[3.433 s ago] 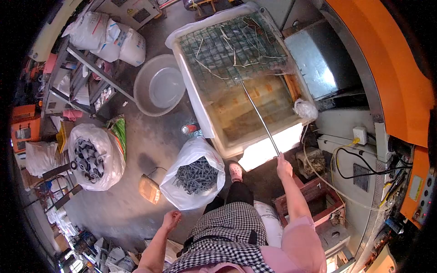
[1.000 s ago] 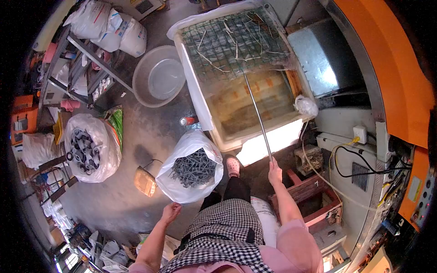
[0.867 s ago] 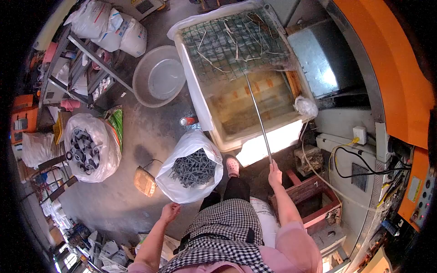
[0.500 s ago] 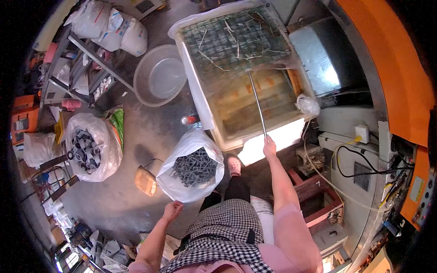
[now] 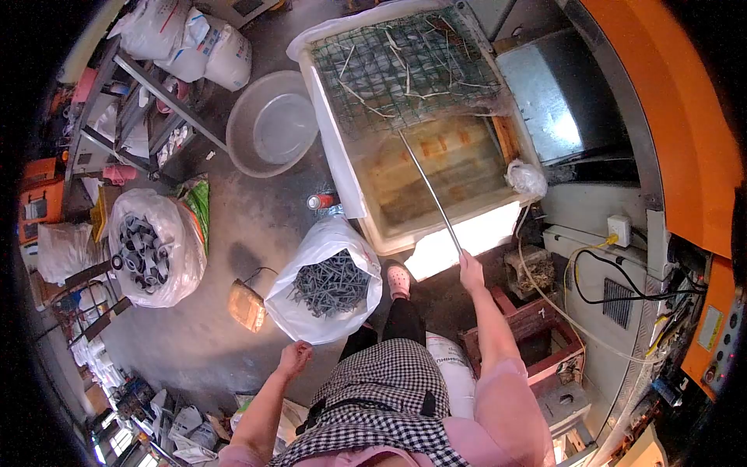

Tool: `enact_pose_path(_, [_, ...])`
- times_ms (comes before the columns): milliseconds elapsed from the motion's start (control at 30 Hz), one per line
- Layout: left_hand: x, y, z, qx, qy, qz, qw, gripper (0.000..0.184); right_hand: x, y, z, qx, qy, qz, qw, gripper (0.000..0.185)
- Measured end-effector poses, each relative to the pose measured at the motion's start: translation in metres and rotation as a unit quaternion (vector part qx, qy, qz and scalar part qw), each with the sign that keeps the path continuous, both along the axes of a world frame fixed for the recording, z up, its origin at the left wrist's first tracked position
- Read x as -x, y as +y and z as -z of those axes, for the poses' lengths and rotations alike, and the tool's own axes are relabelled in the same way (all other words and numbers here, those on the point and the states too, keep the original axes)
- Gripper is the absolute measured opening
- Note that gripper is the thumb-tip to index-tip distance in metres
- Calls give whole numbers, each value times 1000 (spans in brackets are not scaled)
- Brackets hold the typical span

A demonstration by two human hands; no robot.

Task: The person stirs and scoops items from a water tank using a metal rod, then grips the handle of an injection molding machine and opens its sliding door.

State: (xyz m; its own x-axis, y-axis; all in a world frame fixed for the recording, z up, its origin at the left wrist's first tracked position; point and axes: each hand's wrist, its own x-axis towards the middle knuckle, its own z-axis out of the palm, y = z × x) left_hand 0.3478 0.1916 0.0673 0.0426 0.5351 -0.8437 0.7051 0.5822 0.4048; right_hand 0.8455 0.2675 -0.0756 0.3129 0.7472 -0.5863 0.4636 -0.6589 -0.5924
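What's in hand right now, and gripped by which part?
The right hand grips a slim metal rod by its near end, toward the body. Nothing shows in the loosely curled left hand.

Floor (image 5: 222,226) is open between the ring bag (image 5: 187,265) and white bag (image 5: 315,331), except for a brown bundle (image 5: 247,306). The white bag stands just ahead of the left hand (image 5: 295,359). A net (image 5: 401,66) covers the far part of the tub (image 5: 389,245); a rod (image 5: 432,190) crosses its open near part.

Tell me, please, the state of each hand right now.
Left hand: loosely curled, nothing visible in it; whether fully closed cannot be told.
Right hand: closed around the metal rod.
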Motion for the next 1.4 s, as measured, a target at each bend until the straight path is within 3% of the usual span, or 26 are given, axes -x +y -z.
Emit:
enact_pose_path(333, [0, 6, -1, 9, 7, 8, 1000, 16, 13, -45, -28, 0, -19, 44, 999, 35])
enact_pose_path(467, [-2, 3, 7, 15, 10, 11, 1000, 16, 8, -56, -15, -17, -18, 47, 999, 34])
enact_pose_path(767, [-11, 9, 9, -6, 20, 40, 999, 18, 31, 26, 31, -33, 6, 71, 997, 34])
enact_pose_path(967, [-6, 1, 16, 20, 40, 47, 998, 19, 32, 66, 60, -1, -70, 9, 997, 33])
enact_pose_path(1067, [-10, 1, 15, 35, 37, 36, 998, 19, 29, 89, 32, 61, -62, 17, 996, 34])
enact_pose_path(1267, [-29, 17, -4, 30, 16, 26, 999, 18, 12, 116, 36, 112, -113, -34, 987, 36])
enact_pose_path(1400, [-11, 1, 24, 25, 14, 11, 1000, 18, 10, 123, 30, 109, -122, -23, 986, 37])
